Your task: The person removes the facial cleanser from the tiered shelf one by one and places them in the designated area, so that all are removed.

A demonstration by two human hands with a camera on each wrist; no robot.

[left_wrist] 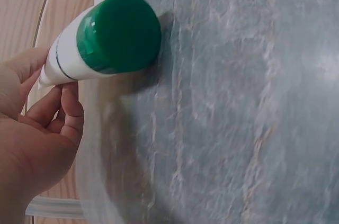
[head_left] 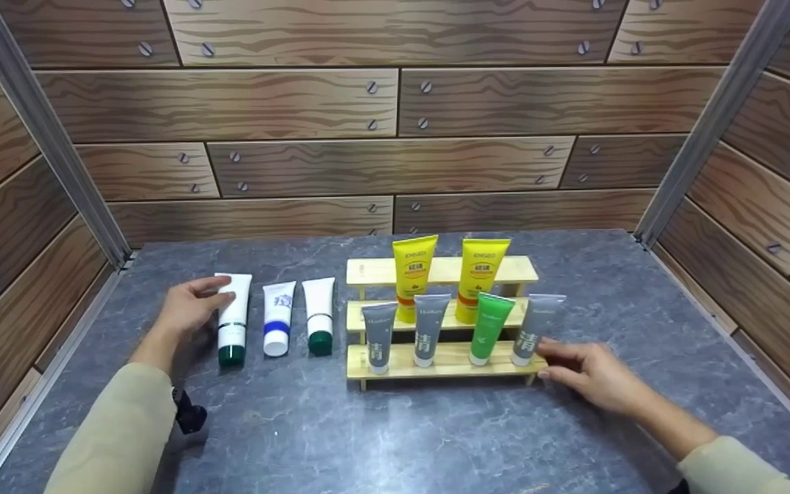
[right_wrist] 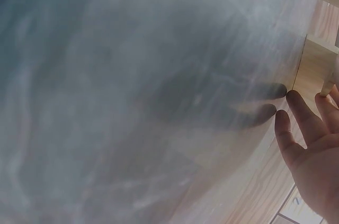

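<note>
At the left, my left hand pinches the upper, flat end of a white tube with a green cap. The green cap faces the camera in the left wrist view. My right hand grips the right end of a stepped wooden rack, thumb and forefinger at its lowest step. In the right wrist view, fingertips of the right hand meet the wood. Beside them on that step stands a grey tube; a green tube and two more grey tubes share the step.
Two yellow tubes stand on the rack's middle step. Between the left hand's tube and the rack lie a white tube with a blue band and another green-capped white tube. Wood-patterned walls enclose the grey marbled table.
</note>
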